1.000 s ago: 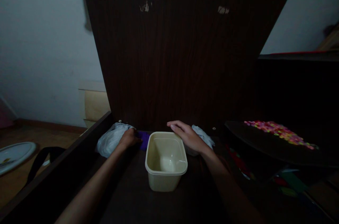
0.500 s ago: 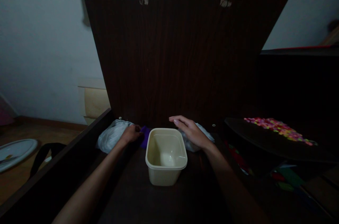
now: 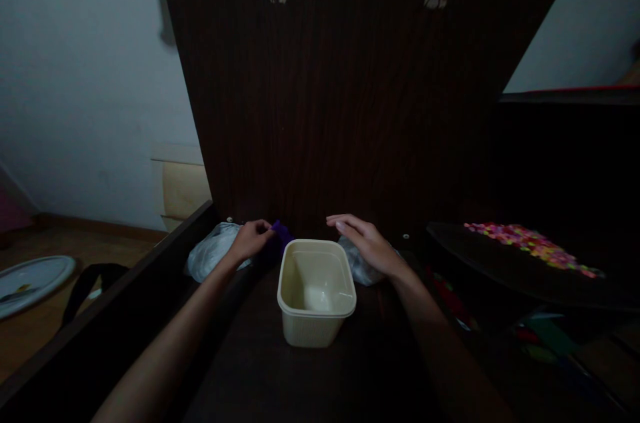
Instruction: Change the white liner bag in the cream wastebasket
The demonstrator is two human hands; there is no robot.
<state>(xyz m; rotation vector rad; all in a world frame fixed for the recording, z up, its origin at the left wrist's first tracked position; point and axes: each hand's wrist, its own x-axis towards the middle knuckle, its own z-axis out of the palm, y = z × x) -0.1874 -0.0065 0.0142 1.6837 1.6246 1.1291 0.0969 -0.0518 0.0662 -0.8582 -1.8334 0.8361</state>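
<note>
A cream plastic bin (image 3: 317,330) stands upright on the dark wooden surface, with nothing visible inside. Behind its left rim, my left hand (image 3: 251,238) pinches the edge of a piece of purple cloth (image 3: 283,231), which is partly hidden by the bin. A pale plastic bag (image 3: 213,253) lies beside that hand. My right hand (image 3: 367,243) is held over the bin's far right corner, fingers stretched out and holding nothing. Under it sits a second plastic bag (image 3: 363,266), mostly covered by the hand and wrist.
A tall dark wooden panel (image 3: 330,96) rises behind the bin. A raised wooden edge (image 3: 110,296) runs along the left. On the right, a string of colourful beads or flowers (image 3: 535,246) lies on a dark shape. A white oval lid or tray (image 3: 35,283) is on the floor.
My left hand has risen slightly, lifting the purple cloth higher behind the bin. My right hand keeps nearly the same pose. The whole view has shifted a little.
</note>
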